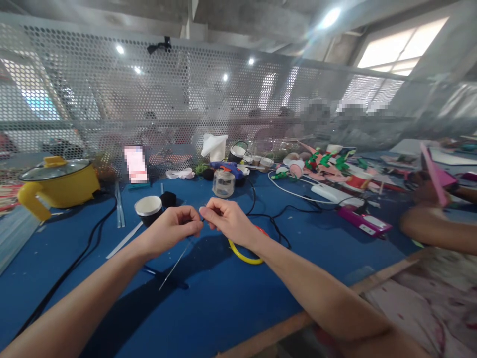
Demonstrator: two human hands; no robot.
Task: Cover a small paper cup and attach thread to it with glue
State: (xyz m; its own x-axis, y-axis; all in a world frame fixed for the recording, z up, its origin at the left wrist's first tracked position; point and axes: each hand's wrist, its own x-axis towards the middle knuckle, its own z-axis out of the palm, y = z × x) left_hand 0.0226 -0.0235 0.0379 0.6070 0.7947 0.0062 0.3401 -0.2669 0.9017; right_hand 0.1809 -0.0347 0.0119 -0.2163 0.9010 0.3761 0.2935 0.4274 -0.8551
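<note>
My left hand (181,222) is closed in a pinch just above the blue tabletop. A thin, stiff wire (174,268) slants down toward me from beneath its fingers. Close beside it, fingertips almost meeting, my right hand (222,215) pinches as well. Between the two sets of fingertips is a small dark bit, too small to name. Under my right wrist lies a yellow and red ring (244,256), partly hidden. A dark cup with a white rim (148,206) stands behind my left hand, and a clear glass jar (223,185) behind my right.
A yellow electric pot (61,184) stands at the left, black cables (89,243) running near it. A blue glue gun (229,169) lies behind the jar. A magenta device (365,222) and red, green craft pieces (331,164) are at the right, near another person's arm (439,228).
</note>
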